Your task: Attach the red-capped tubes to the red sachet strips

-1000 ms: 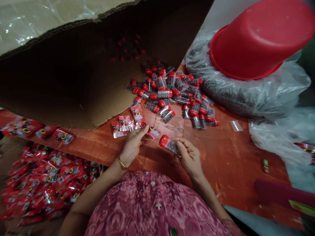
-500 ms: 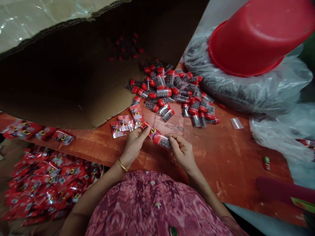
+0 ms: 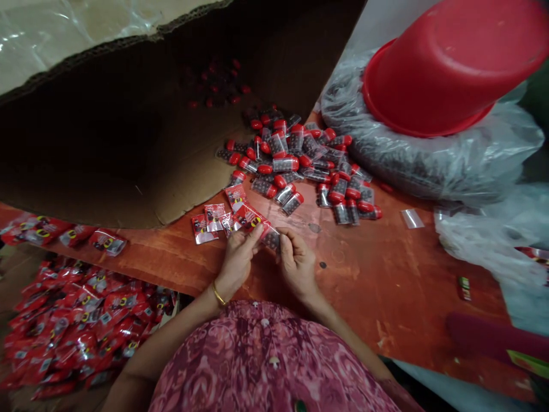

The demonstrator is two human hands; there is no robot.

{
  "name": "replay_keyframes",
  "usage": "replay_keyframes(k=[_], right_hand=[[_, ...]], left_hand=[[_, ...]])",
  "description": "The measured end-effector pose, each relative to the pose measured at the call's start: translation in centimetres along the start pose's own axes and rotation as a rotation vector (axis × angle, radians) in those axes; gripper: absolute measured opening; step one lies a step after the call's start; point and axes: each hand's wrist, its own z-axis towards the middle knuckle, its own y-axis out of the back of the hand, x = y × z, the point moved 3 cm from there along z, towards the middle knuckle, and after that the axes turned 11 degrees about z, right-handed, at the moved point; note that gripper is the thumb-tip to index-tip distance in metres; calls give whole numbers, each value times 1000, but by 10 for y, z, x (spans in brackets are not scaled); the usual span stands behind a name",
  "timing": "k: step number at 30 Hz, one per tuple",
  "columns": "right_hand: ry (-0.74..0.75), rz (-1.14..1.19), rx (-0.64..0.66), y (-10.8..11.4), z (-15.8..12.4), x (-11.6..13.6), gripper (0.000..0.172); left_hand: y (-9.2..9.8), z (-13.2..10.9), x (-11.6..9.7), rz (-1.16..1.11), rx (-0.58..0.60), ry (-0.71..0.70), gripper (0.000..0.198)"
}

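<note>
My left hand pinches a red printed packet between thumb and fingers. In my right hand the fingers are closed on the near end of a clear container of dark beads. The container's far end meets the packet's mouth at my left thumb; how far inside it sits I cannot tell. Beyond my left hand lie several flat red packets. A heap of red-capped clear containers spreads over the table ahead of both hands.
An open cardboard box rests on its side at the left. Filled red packets pile up below the orange-red table. A red tub stands on a plastic bag of dark pieces at the right.
My right hand has moved left, toward my left hand, with the container. The container's red cap, plain before, is now mostly hidden at the packet and my left thumb.
</note>
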Motion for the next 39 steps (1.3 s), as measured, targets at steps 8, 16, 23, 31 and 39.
replay_keyframes(k=[8, 16, 23, 31, 39], right_hand=[[-81, 93, 18, -10, -2, -5, 21], [162, -29, -13, -12, -4, 0, 15], [54, 127, -12, -19, -5, -1, 13], [-116, 278, -54, -17, -3, -4, 16], [-65, 183, -103, -13, -5, -8, 16]], left_hand=[[2, 4, 4, 79, 19, -71, 34], [-5, 2, 0, 21, 50, -77, 32], [1, 5, 5, 123, 30, -122, 28], [0, 0, 2, 129, 85, -127, 38], [-2, -4, 18, 125, 86, -150, 36]])
